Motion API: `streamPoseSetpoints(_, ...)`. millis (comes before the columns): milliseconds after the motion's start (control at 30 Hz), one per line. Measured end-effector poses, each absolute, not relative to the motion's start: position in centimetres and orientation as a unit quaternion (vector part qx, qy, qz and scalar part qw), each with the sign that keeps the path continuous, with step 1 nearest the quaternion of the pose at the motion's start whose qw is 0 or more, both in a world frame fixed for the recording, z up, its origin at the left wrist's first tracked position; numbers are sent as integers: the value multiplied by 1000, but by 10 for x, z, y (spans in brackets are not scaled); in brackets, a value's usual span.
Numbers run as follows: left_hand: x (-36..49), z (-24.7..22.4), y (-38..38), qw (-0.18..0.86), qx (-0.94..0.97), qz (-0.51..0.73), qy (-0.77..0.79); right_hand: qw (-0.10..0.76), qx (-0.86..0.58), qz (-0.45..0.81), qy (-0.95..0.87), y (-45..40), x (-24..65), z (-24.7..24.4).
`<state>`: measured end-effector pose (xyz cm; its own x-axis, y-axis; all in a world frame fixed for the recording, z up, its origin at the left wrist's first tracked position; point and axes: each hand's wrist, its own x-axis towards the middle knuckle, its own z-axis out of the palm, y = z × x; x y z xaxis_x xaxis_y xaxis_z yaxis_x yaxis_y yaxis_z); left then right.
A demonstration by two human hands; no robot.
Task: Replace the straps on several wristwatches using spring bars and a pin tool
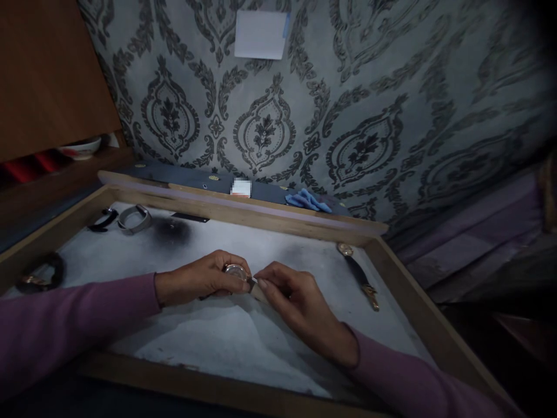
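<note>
Your left hand (217, 276): over the middle of the tray, fingers curled and thumb pressed in, closed around the watch.
Watch in hand: a round, silver-coloured wristwatch (235, 270) with a pale face turned upward, between your left thumb and fingers; a dark end shows beneath that hand.
Your right hand (291, 296): just right of the watch, thumb and fingertips nearly together, pinching a pale, flat, beige-grey strip (260, 292); you cannot tell from here whether it is cloth or strap.
Tray: a shallow, wood-framed tray (435, 325) with a white, dark-smudged floor, under both hands.
Left side of tray: at the far end, a small black-strapped watch (104, 220) beside a grey looped band (134, 219); nearer you, a thick dark watch with gold-coloured parts (41, 273).
Far edge: a thin black strip (190, 217) inside; beyond the rim, a crumpled blue cloth (308, 200).
Right side of tray: a gold-coloured watch with a black strap (359, 273), stretched out flat.
Wall: grey damask-patterned wallpaper (264, 130), bearing a white rectangular panel (261, 36).
</note>
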<state>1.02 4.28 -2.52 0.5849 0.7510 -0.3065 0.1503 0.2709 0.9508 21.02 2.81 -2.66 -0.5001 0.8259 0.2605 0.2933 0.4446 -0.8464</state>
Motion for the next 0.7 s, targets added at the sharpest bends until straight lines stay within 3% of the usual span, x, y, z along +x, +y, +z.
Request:
streamPoseSetpoints(400, 10, -23, 43, 683, 565, 214, 410, 329, -368, 433, -754, 31, 211, -25)
streamPoseSetpoints(700, 8, -27, 46, 687, 573, 212, 393, 276, -366, 544, -703, 37, 212, -23)
